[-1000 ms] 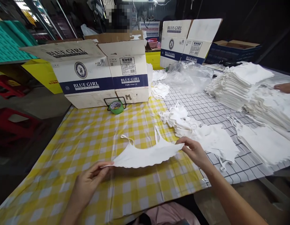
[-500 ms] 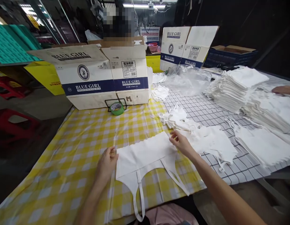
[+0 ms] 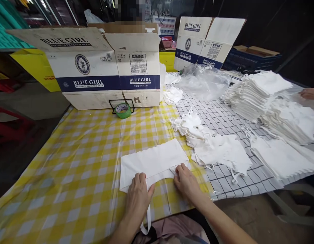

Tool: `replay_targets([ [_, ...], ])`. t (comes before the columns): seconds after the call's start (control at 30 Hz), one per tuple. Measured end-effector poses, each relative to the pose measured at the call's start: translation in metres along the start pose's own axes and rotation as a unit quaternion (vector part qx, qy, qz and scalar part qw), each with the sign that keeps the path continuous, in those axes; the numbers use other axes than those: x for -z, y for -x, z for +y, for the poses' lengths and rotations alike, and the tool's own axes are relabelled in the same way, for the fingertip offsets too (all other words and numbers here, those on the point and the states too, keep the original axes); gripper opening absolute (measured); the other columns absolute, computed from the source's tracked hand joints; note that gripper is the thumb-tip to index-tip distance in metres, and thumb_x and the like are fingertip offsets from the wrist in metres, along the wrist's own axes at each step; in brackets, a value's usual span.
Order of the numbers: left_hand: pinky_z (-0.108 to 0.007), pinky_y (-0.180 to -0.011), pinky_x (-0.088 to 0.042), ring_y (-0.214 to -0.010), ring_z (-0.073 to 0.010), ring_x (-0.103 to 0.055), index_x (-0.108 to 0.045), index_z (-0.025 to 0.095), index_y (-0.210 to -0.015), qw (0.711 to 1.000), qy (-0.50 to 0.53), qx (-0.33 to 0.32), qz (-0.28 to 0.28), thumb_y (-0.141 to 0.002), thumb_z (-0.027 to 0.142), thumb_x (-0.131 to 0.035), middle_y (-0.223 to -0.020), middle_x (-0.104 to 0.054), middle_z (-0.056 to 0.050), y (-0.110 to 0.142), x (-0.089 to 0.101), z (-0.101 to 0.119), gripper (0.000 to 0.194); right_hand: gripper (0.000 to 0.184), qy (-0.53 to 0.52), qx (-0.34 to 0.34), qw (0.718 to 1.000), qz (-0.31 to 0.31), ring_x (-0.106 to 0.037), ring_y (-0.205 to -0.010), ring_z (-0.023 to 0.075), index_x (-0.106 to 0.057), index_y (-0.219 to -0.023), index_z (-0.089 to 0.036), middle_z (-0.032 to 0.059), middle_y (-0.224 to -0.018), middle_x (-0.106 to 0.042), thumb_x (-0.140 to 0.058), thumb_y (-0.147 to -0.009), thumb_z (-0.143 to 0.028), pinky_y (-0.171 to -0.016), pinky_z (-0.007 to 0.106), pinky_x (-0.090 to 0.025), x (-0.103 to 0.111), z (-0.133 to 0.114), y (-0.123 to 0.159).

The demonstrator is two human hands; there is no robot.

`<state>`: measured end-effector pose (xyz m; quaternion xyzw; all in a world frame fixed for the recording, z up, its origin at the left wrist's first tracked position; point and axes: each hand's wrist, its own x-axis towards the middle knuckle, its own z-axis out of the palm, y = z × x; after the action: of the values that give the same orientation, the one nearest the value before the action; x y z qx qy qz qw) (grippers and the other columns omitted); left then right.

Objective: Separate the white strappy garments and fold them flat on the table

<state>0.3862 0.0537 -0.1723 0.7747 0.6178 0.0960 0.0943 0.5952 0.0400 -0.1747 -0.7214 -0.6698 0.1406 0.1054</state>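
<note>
A white strappy camisole top (image 3: 151, 159) lies in front of me on the yellow checked cloth, its body folded over into a band with the scalloped hem at the far side. My left hand (image 3: 138, 193) is at its near left edge, fingers curled on the fabric by a strap; part of that strap hangs below the hand toward my lap. At the near right edge, my right hand (image 3: 185, 180) pinches the fabric, where a small part is turned over the band. My hands hide most of the straps.
A loose heap of white tops (image 3: 215, 144) lies to the right, with neat stacks of white garments (image 3: 253, 96) beyond. At the back stand cartons (image 3: 144, 98), a green tape roll (image 3: 123, 111) and clear plastic (image 3: 204, 84). Another person's hand (image 3: 310, 94) shows at far right.
Both hands have moved from the far corners of the camisole to its near edge. The right strap no longer spreads toward me; fabric there is folded up. The view has shifted slightly.
</note>
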Motion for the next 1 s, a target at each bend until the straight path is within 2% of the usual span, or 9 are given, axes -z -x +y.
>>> replay_targets([
  [0.1, -0.033, -0.064, -0.044, -0.075, -0.0222, -0.056, -0.053, 0.016, -0.088, 0.997, -0.068, 0.025, -0.031, -0.082, 0.043, -0.046, -0.086, -0.052, -0.007, 0.022, 0.0, 0.003, 0.028, 0.011, 0.046, 0.001, 0.999, 0.012, -0.053, -0.081, 0.0204, -0.051, -0.083, -0.018, 0.0081, -0.09, -0.056, -0.045, -0.078, -0.01, -0.07, 0.029, -0.038, -0.003, -0.002, 0.001],
  [0.2, -0.03, -0.056, -0.039, -0.068, -0.0201, -0.057, -0.053, 0.017, -0.084, 0.992, -0.098, 0.053, -0.063, -0.085, 0.042, -0.041, -0.087, -0.052, -0.008, 0.035, 0.002, 0.007, 0.028, 0.011, 0.074, -0.005, 0.997, 0.011, -0.053, -0.079, 0.0215, -0.051, -0.081, -0.017, 0.0088, -0.086, -0.057, -0.043, -0.079, -0.009, -0.07, 0.031, -0.037, -0.002, -0.004, 0.001],
  [0.4, -0.026, -0.05, -0.03, -0.061, -0.014, -0.056, -0.053, 0.019, -0.076, 0.988, -0.002, 0.082, -0.129, -0.086, 0.031, -0.04, -0.089, -0.054, -0.005, 0.031, 0.007, 0.007, 0.021, 0.004, 0.038, 0.001, 0.999, -0.006, -0.053, -0.08, 0.0219, -0.05, -0.084, -0.019, 0.0079, -0.087, -0.059, -0.049, -0.08, -0.016, -0.071, 0.031, -0.037, 0.004, -0.005, 0.001],
  [0.57, -0.026, -0.053, -0.03, -0.064, -0.014, -0.056, -0.051, 0.02, -0.066, 0.982, 0.066, 0.102, -0.141, -0.082, 0.031, -0.046, -0.08, -0.054, -0.002, 0.027, 0.007, -0.001, 0.021, 0.004, -0.013, 0.009, 1.0, -0.01, -0.053, -0.081, 0.0202, -0.049, -0.079, -0.02, 0.0066, -0.087, -0.056, -0.049, -0.08, -0.015, -0.071, 0.029, -0.039, -0.002, -0.003, 0.004],
  [0.73, -0.027, -0.048, -0.027, -0.06, -0.0152, -0.055, -0.051, 0.021, -0.081, 0.985, 0.026, 0.138, -0.1, -0.085, 0.039, -0.043, -0.087, -0.053, -0.003, 0.034, 0.007, 0.007, 0.02, 0.01, 0.001, 0.007, 1.0, 0.009, -0.054, -0.077, 0.0189, -0.048, -0.074, -0.02, 0.0064, -0.083, -0.056, -0.045, -0.08, -0.012, -0.068, 0.028, -0.037, -0.003, -0.004, 0.003],
  [0.83, -0.027, -0.049, -0.03, -0.063, -0.0153, -0.056, -0.051, 0.02, -0.082, 0.986, 0.034, 0.132, -0.091, -0.086, 0.035, -0.042, -0.088, -0.053, -0.004, 0.036, 0.003, 0.012, 0.018, 0.011, -0.003, 0.003, 1.0, 0.009, -0.053, -0.071, 0.018, -0.047, -0.073, -0.019, 0.0055, -0.076, -0.057, -0.043, -0.081, -0.012, -0.065, 0.027, -0.036, 0.0, -0.005, 0.002],
  [1.0, -0.026, -0.059, -0.035, -0.07, -0.0151, -0.056, -0.05, 0.02, -0.072, 0.98, 0.108, 0.131, -0.101, -0.085, 0.026, -0.041, -0.082, -0.054, -0.003, 0.034, -0.001, 0.009, 0.017, 0.006, -0.115, -0.031, 0.993, 0.009, -0.053, -0.065, 0.0174, -0.046, -0.08, -0.02, 0.0023, -0.073, -0.057, -0.041, -0.082, -0.017, -0.059, 0.026, -0.035, 0.003, -0.001, 0.003],
])
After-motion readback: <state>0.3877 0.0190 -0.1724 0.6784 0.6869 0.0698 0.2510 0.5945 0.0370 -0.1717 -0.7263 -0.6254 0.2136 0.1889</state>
